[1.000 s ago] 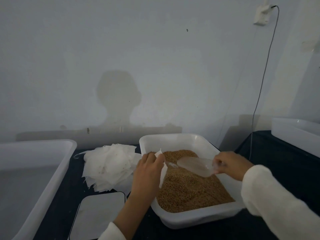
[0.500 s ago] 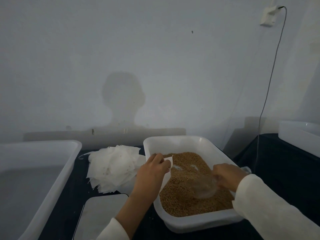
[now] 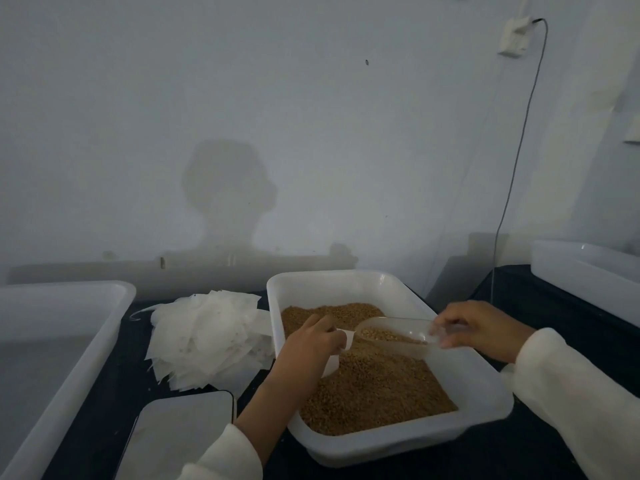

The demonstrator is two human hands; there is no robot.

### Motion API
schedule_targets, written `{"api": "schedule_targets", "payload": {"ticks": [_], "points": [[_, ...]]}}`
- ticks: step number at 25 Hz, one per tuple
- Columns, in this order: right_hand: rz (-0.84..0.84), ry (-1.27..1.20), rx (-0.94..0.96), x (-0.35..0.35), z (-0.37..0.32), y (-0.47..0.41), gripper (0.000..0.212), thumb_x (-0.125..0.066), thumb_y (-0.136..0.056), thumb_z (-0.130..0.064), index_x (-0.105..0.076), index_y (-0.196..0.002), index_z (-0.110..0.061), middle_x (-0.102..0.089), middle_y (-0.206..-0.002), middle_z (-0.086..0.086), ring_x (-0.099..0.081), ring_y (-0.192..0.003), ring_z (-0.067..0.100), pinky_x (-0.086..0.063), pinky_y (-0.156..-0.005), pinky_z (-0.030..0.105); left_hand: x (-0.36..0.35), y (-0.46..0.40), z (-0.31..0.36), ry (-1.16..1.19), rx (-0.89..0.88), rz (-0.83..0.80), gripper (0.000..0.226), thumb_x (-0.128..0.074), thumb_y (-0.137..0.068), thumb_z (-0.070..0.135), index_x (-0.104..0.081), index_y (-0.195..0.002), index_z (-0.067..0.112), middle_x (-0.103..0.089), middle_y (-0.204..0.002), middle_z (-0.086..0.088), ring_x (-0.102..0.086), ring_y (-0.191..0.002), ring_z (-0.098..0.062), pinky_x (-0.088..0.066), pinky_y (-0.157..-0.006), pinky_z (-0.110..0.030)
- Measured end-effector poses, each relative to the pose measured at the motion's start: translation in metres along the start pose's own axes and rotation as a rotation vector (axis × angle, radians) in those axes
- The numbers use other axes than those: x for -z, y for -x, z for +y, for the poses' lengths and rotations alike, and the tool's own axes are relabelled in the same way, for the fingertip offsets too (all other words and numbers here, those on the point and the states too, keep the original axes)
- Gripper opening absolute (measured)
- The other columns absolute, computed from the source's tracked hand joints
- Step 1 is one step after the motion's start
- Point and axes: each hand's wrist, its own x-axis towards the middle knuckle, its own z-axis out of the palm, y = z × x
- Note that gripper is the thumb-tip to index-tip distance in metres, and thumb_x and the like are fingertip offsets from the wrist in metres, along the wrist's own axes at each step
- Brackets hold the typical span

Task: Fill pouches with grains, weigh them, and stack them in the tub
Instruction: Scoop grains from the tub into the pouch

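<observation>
Change: the scoop (image 3: 394,332), half a second ago buried in the grains (image 3: 374,393), is now lifted clear and loaded, its lip touching the mouth of the pouch (image 3: 341,344); filling is judged about to begin, with weighing and stacking not yet done. Right hand (image 3: 479,329): one, grip closed round the scoop handle. Left hand (image 3: 308,344): one, grip pinching the pouch, which hangs open over the grain tray (image 3: 485,403). Scoop: one, clear plastic, roughly half full. Grain tray: one, centre of the table (image 3: 540,452). Tubs: two, one (image 3: 69,362) at left with no pouches visible in it, one (image 3: 585,271) at far right, partly out of view. Empty pouches (image 3: 207,337): one loose pile, too many to count, between left tub and tray. Scale (image 3: 180,434): one, flat, near edge, nothing on it.
</observation>
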Motion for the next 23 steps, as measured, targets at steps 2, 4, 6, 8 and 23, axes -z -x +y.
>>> {"api": "schedule_targets", "payload": {"ticks": [2, 4, 6, 8, 23], "points": [[-0.004, 0.067, -0.004, 0.003, -0.008, 0.000, 0.015, -0.070, -0.082, -0.022, -0.068, -0.096, -0.026, -0.061, -0.093, -0.010, -0.058, -0.094, 0.006, -0.045, -0.091, 0.027, 0.000, 0.000, 0.007, 0.041, -0.021, 0.037, 0.010, -0.054, -0.092, 0.012, -0.061, -0.100, 0.014, -0.058, -0.104, 0.001, -0.049, -0.100, -0.016, -0.040, -0.077, -0.024], [-0.022, 0.188, -0.022, 0.005, -0.020, -0.002, 0.014, -0.068, -0.085, -0.025, -0.067, -0.099, -0.025, -0.060, -0.094, -0.010, -0.058, -0.094, 0.009, -0.045, -0.092, 0.029, 0.003, 0.000, 0.012, 0.092, -0.049, 0.079, 0.005, -0.063, -0.085, 0.007, -0.061, -0.087, 0.011, -0.062, -0.090, -0.001, -0.055, -0.086, -0.019, -0.043, -0.068, -0.026], [-0.026, 0.304, -0.037, 0.011, -0.031, -0.006, 0.015, -0.065, -0.086, -0.027, -0.067, -0.101, -0.021, -0.063, -0.099, -0.005, -0.059, -0.096, 0.012, -0.046, -0.093, 0.033, 0.005, 0.001, 0.016, 0.132, -0.072, 0.120, 0.015, -0.072, -0.076, 0.002, -0.061, -0.078, 0.011, -0.062, -0.080, -0.001, -0.057, -0.074, -0.019, -0.042, -0.059, -0.024], [-0.035, 0.398, -0.025, 0.017, -0.043, -0.010, 0.013, -0.063, -0.088, -0.026, -0.068, -0.098, -0.019, -0.063, -0.100, -0.002, -0.059, -0.095, 0.014, -0.046, -0.090, 0.032, 0.004, 0.002, 0.016, 0.149, -0.086, 0.142, 0.017, -0.074, -0.075, 0.002, -0.060, -0.076, 0.012, -0.061, -0.078, 0.000, -0.056, -0.072, -0.018, -0.041, -0.058, -0.023], [0.119, 1.027, 0.255, 0.017, -0.079, -0.035, 0.019, -0.053, -0.094, -0.025, -0.060, -0.111, -0.022, -0.047, -0.102, -0.002, -0.053, -0.100, 0.019, -0.027, -0.077, 0.027, 0.012, 0.006, 0.016, 0.299, 0.016, 0.183, 0.012, -0.060, -0.090, 0.014, -0.069, -0.088, 0.005, -0.065, -0.094, -0.004, -0.053, -0.092, -0.017, -0.040, -0.075, -0.021]]}}
